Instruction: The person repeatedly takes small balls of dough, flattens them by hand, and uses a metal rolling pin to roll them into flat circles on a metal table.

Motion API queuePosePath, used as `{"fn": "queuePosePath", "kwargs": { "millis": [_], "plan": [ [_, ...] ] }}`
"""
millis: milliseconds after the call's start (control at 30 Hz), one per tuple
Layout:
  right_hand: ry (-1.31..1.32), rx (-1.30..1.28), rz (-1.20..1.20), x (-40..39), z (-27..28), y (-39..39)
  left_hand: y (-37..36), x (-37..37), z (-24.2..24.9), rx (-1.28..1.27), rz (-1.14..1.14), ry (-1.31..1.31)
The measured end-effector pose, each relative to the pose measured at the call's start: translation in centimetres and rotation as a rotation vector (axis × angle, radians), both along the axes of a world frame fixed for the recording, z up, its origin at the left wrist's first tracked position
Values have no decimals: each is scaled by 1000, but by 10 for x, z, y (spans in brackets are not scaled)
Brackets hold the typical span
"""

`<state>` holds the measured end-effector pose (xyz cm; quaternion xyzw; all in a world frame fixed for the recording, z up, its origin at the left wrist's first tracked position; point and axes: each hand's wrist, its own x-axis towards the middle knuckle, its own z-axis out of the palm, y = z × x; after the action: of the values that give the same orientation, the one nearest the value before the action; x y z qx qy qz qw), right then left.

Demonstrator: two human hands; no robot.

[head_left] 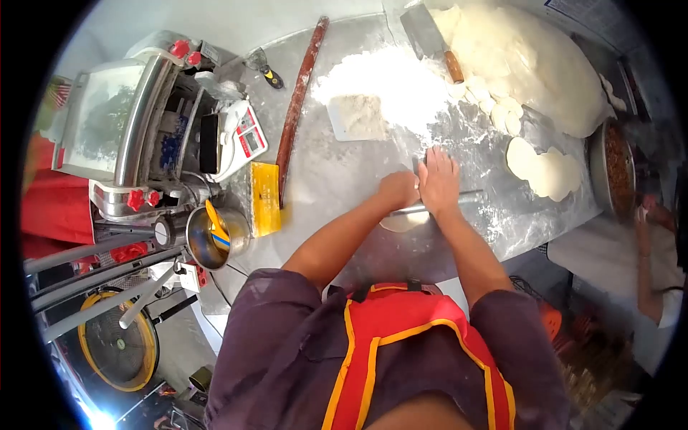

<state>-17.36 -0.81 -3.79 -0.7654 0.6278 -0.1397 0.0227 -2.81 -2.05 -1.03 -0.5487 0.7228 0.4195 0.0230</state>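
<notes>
Near the table's front edge, a thin grey rolling pin (469, 197) lies across a pale flattened dough disc (403, 223). My right hand (439, 180) rests over the pin with its fingers stretched out flat. Beside it, my left hand (398, 190) is closed, its knuckles up, at the pin's left part just above the disc. What its curled fingers hold, if anything, is hidden. Farther up the table are a heap of white flour (390, 79) and a flat pale scraper (347, 118) dusted with flour.
A large dough mass (530, 61), small dough pieces (494, 107), flat dough rounds (548, 172) and a cleaver (426, 32) are on the right. A filling bowl (618, 168) stands beyond. Leftward are a long wooden rod (301, 100), yellow scraper (266, 199), scale (247, 140) and dough machine (136, 115).
</notes>
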Motion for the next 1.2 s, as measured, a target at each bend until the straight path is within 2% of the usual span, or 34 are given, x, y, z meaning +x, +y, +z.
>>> {"fn": "queuePosePath", "kwargs": {
  "millis": [33, 133, 167, 233, 267, 333, 433, 533, 567, 600, 667, 700, 733, 767, 800, 833, 900, 1000, 1100, 1200],
  "plan": [
    [-15, 11, 38, -5, 0, 16, -1, 0, 3, 29, -48, -52],
    [-9, 49, 145, -28, 9, 106, 14, 36, -18, -135, 98, 107],
    [-106, 314, 127, -37, 29, 123, 20, 46, -28, -114, 213, 116],
    [-76, 233, 134, -38, 22, 128, 37, 56, -43, -69, 445, 126],
    [-65, 189, 127, -37, 19, 131, 44, 56, -47, -75, 338, 135],
    [-49, 26, 96, -19, 15, 79, 41, 48, -45, -109, 119, 162],
    [8, 0, -28, -2, -4, 9, 20, 16, 12, -83, 33, -95],
    [5, 101, 11, -8, 8, 33, 4, 6, -1, -66, -234, -293],
    [6, 61, 47, -17, -3, 61, 0, 6, -12, -50, -286, -296],
    [8, 21, 82, -26, -14, 93, -5, 2, -19, -57, -352, -196],
    [-98, 292, 131, -39, 15, 135, -18, -10, -29, -65, -468, 5],
    [-110, 319, 123, -41, 18, 148, -28, -31, -19, -44, -523, 32],
    [-125, 343, 114, -41, 20, 156, -38, -54, -47, -178, -588, 212],
    [-139, 359, 104, -42, 20, 158, -48, -86, -37, -133, -560, 329],
    [-145, 374, 95, -42, 19, 159, -56, -116, -32, -230, -464, 452],
    [-152, 388, 86, -41, 17, 158, -73, -147, -15, -74, -342, 583],
    [-130, 388, 73, -39, 12, 157, -102, -198, -3, -275, -142, 422],
    [-188, 427, 103, -44, 22, 152, -146, -242, -17, -1135, -171, 336],
    [-178, 150, 117, -46, -2, 161, -177, -259, -43, -1196, -464, 144],
    [-105, -8, 101, -44, -13, 164, -187, -267, -25, -796, -619, -28]
  ]
}}
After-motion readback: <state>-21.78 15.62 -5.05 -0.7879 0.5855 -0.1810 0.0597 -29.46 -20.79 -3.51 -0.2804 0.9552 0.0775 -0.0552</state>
